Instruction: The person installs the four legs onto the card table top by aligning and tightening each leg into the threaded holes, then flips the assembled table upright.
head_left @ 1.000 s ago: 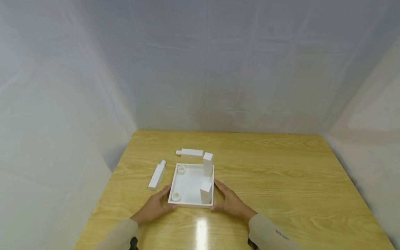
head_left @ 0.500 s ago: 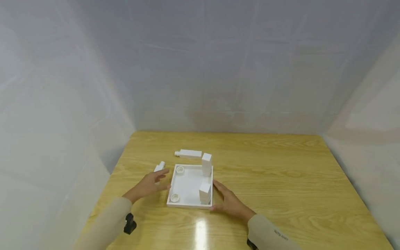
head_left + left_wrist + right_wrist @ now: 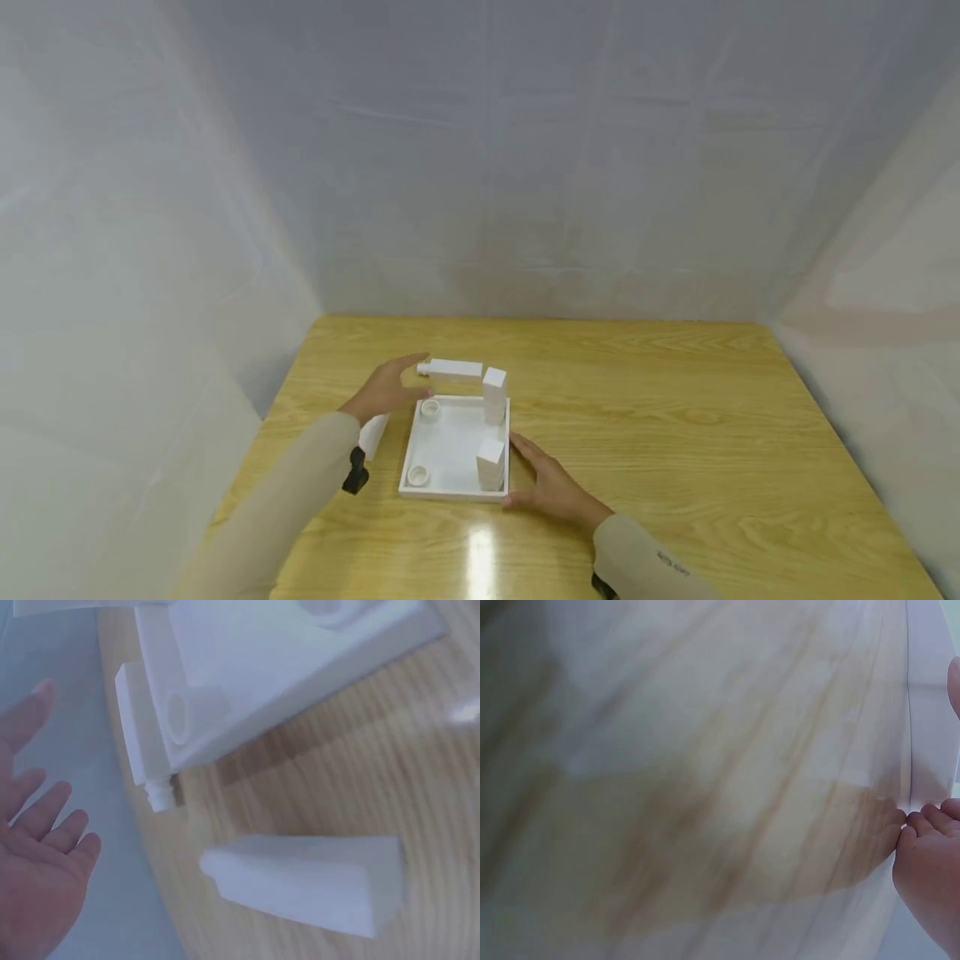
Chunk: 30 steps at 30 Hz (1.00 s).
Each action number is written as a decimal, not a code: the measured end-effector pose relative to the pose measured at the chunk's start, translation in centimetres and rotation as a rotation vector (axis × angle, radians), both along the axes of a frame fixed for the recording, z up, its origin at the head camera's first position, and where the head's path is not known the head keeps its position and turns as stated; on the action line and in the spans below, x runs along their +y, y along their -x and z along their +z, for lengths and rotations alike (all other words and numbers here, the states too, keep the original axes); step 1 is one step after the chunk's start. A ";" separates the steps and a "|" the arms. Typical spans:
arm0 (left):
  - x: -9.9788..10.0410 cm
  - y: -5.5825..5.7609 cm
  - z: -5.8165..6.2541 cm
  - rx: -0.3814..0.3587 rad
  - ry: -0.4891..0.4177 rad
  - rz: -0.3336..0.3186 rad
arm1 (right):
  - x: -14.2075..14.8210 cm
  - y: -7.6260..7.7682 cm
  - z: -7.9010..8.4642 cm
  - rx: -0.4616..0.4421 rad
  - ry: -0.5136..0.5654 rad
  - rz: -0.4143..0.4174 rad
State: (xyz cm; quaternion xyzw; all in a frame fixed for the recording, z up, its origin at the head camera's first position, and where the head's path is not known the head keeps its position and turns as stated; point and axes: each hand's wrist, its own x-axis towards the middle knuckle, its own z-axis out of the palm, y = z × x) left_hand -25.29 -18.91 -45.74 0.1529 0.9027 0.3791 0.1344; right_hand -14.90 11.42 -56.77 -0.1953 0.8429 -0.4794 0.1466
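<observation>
A square white tabletop (image 3: 452,446) with a raised rim lies underside up on the wooden table. Two white table legs stand in its right corners, a far one (image 3: 494,396) and a near one (image 3: 491,468). Round sockets show in the left corners, one far (image 3: 430,409), one near (image 3: 417,476). Beyond the far rim lies a loose leg (image 3: 456,369), its screw end pointing left. My left hand (image 3: 384,390), fingers and thumb spread, is around that screw end. My right hand (image 3: 551,490) rests at the near right corner, straight fingers along the side, thumb at the front edge.
Another loose leg (image 3: 373,436) lies left of the tabletop, partly hidden by the left forearm in the head view; the left wrist view shows this leg (image 3: 300,881) whole. Pale sheeting (image 3: 540,167) hangs behind and beside the wooden table (image 3: 675,417).
My left hand has let go of the tabletop's left side and moved away over the left leg to the far loose leg. My right hand has stayed at its corner.
</observation>
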 end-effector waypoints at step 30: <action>7.0 2.9 -4.3 0.015 0.010 0.166 | -0.3 -0.4 0.0 0.021 0.013 -0.009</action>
